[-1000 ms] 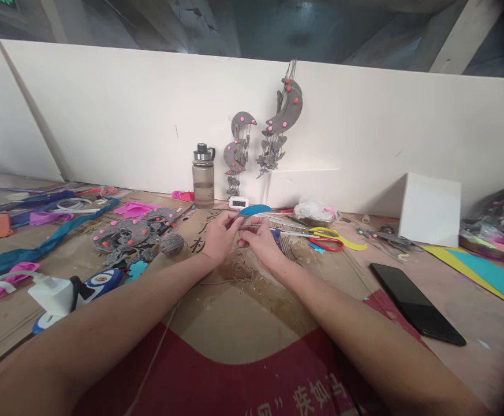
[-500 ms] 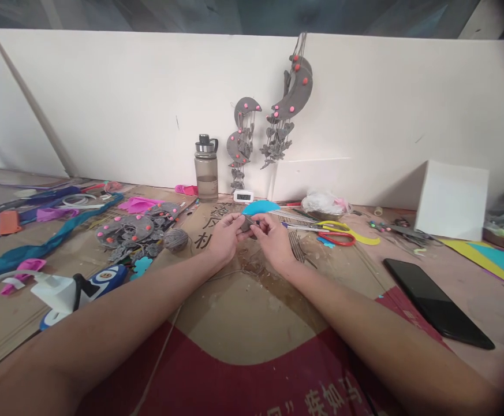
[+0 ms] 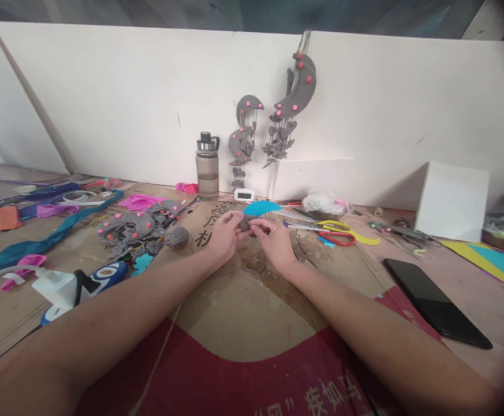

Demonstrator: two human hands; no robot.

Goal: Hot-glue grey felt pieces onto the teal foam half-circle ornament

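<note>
A small dark grey flat piece (image 3: 245,223), which looks like felt or clay, is held in the fingers of my left hand (image 3: 226,236). My right hand (image 3: 273,238) is closed in a pinch at the piece's right edge; what lies between those fingertips is too small to make out. Below the hands, loose grey yarn (image 3: 230,271) trails over the cardboard (image 3: 234,323). A ball of grey yarn (image 3: 176,237) lies left of my left hand. Beyond the fingers is a blue curved sheet (image 3: 262,207), and cut grey strands (image 3: 297,245) lie beside my right wrist.
Red-handled scissors (image 3: 336,236) and a black phone (image 3: 436,303) lie to the right. A water bottle (image 3: 207,167) and small clock (image 3: 243,195) stand behind. Grey moon ornaments (image 3: 301,86) hang at the white board; more ornaments (image 3: 133,228) and a power strip (image 3: 104,277) are left.
The grey piece shows more plainly between the hands, as my right fingers have shifted slightly to its right edge. The view has moved a little.
</note>
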